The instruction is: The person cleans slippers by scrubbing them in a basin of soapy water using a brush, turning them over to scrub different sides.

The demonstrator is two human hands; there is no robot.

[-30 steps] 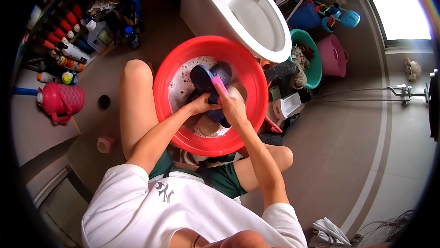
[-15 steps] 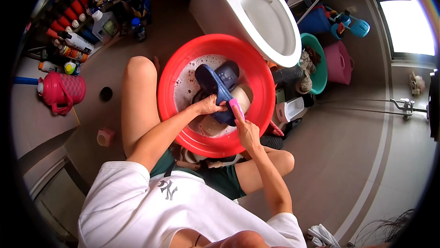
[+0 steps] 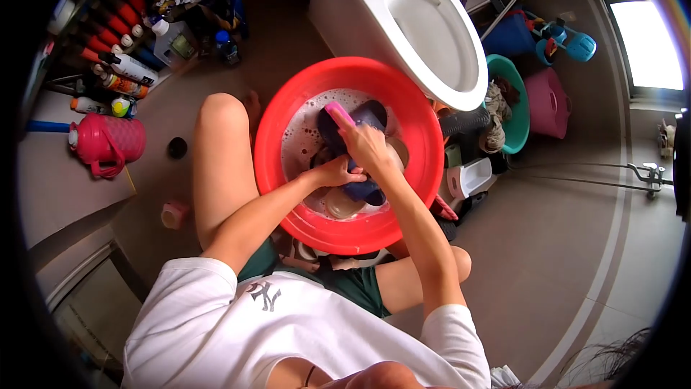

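Note:
A red basin (image 3: 275,151) of soapy water stands between my knees. Over it my left hand (image 3: 335,172) grips a dark blue slipper (image 3: 361,191) near its lower end. My right hand (image 3: 368,148) is closed on a pink brush (image 3: 339,114), which lies against the slipper's upper part; the bristles are hidden. Behind it in the foam is a second blue slipper (image 3: 372,112). A beige shoe (image 3: 344,204) lies in the water below my left hand, and another pale item shows to the right, partly covered by my right wrist.
A white toilet (image 3: 469,87) stands just beyond the basin. At right are a green tub (image 3: 517,126) with cloths, a pink bucket (image 3: 547,103) and a white container (image 3: 471,177). Bottles (image 3: 134,70) and a pink jug (image 3: 115,138) are at left.
The pink brush has moved from the slipper's lower part up towards its far end, with my right hand. My left hand keeps its hold. The whole view has shifted slightly.

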